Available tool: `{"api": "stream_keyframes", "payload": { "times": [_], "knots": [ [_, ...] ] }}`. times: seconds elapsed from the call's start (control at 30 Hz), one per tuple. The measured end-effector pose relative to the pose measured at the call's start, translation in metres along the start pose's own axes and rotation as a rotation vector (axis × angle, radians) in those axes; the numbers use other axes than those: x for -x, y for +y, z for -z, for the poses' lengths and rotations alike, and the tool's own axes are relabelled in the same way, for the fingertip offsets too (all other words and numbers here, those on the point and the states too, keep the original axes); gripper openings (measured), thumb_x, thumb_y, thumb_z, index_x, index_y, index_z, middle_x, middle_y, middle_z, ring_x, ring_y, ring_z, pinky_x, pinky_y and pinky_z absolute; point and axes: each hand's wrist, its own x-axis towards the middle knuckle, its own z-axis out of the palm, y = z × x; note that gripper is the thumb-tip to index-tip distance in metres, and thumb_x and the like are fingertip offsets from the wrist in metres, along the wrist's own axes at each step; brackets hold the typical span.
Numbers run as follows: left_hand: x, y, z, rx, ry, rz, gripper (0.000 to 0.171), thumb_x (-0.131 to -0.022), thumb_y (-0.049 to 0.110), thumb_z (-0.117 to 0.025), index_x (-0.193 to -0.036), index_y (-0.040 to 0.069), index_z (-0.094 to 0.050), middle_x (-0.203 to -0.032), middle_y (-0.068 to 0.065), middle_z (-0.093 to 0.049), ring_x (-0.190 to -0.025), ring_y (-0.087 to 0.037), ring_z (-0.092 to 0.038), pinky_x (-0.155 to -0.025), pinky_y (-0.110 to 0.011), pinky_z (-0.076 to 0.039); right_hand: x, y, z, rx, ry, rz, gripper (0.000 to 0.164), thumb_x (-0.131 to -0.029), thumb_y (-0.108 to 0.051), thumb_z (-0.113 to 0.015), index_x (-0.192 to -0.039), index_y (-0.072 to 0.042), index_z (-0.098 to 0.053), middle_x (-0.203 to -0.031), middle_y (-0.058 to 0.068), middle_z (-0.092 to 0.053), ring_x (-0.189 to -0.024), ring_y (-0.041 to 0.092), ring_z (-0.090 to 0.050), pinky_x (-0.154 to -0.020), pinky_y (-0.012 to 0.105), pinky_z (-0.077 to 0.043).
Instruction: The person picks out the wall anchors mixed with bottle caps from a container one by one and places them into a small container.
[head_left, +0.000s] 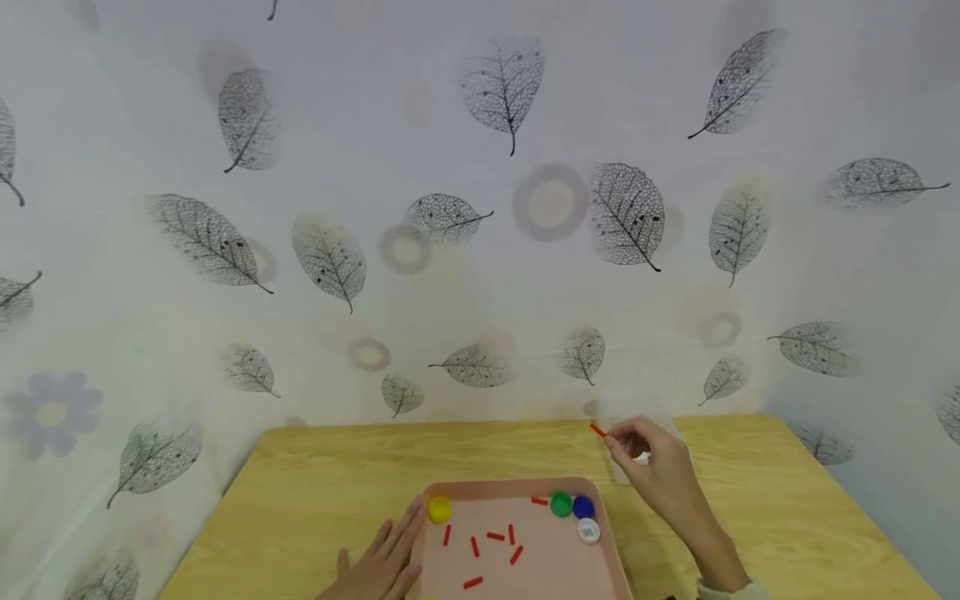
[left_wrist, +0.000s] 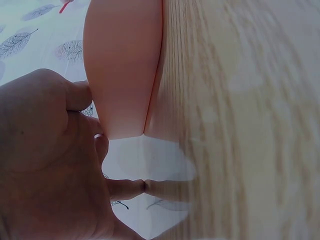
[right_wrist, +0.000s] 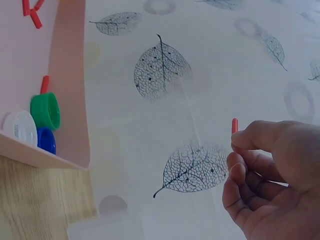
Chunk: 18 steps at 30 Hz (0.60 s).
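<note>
Between thumb and forefinger, my right hand [head_left: 656, 462] pinches a short red stick [head_left: 597, 430], held up beyond the tray's far right corner. The right wrist view shows the same red stick [right_wrist: 235, 125] upright at the fingertips, the other fingers curled below. My left hand [head_left: 382, 558] rests at the left side of the pink tray [head_left: 517, 485], fingers extended and spread. In the left wrist view its fingers touch the tray's outer wall [left_wrist: 122, 65]. Several red sticks [head_left: 496, 537] lie scattered on the tray floor.
Inside the tray are a yellow cap [head_left: 439, 509], a green cap [head_left: 561, 503], a blue cap [head_left: 583, 507] and a white cap [head_left: 588, 531]. A translucent container [head_left: 621, 475] stands behind my right hand on the wooden table [head_left: 300, 483]. A leaf-patterned wall covering [head_left: 480, 292] rises behind.
</note>
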Motion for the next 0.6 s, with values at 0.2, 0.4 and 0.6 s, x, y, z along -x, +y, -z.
{"api": "stream_keyframes", "payload": {
  "times": [0.2, 0.4, 0.6],
  "knots": [
    [-0.003, 0.001, 0.000, 0.014, 0.007, -0.001, 0.068, -0.094, 0.067, -0.020, -0.152, 0.037, -0.006, -0.159, 0.006, -0.010, -0.138, -0.041, -0.023, -0.078, -0.086, 0.001, -0.001, 0.010, 0.007, 0.029, 0.027, -0.065, 0.010, -0.084, -0.004, -0.070, -0.087, -0.013, -0.066, -0.073, -0.007, -0.058, -0.062, 0.009, -0.052, -0.055, 0.020, -0.044],
    [-0.001, 0.004, 0.000, 0.007, -0.008, 0.006, 0.071, -0.092, 0.070, -0.022, -0.152, 0.037, -0.006, -0.159, 0.006, -0.010, -0.139, -0.040, -0.021, -0.079, -0.086, 0.002, 0.000, 0.020, 0.013, 0.053, 0.044, -0.083, 0.009, -0.084, -0.003, -0.070, -0.086, -0.011, -0.066, -0.072, -0.005, -0.058, -0.061, 0.009, -0.052, -0.055, 0.020, -0.045],
    [-0.003, 0.004, -0.004, 0.001, 0.014, 0.051, 0.071, -0.090, 0.073, -0.021, -0.152, 0.040, -0.007, -0.158, 0.004, -0.015, -0.138, -0.038, -0.024, -0.083, -0.085, 0.001, 0.001, 0.033, 0.019, 0.088, 0.078, -0.102, 0.010, -0.082, 0.000, -0.070, -0.085, -0.009, -0.067, -0.071, -0.004, -0.059, -0.061, 0.009, -0.052, -0.055, 0.019, -0.045]
  ]
}}
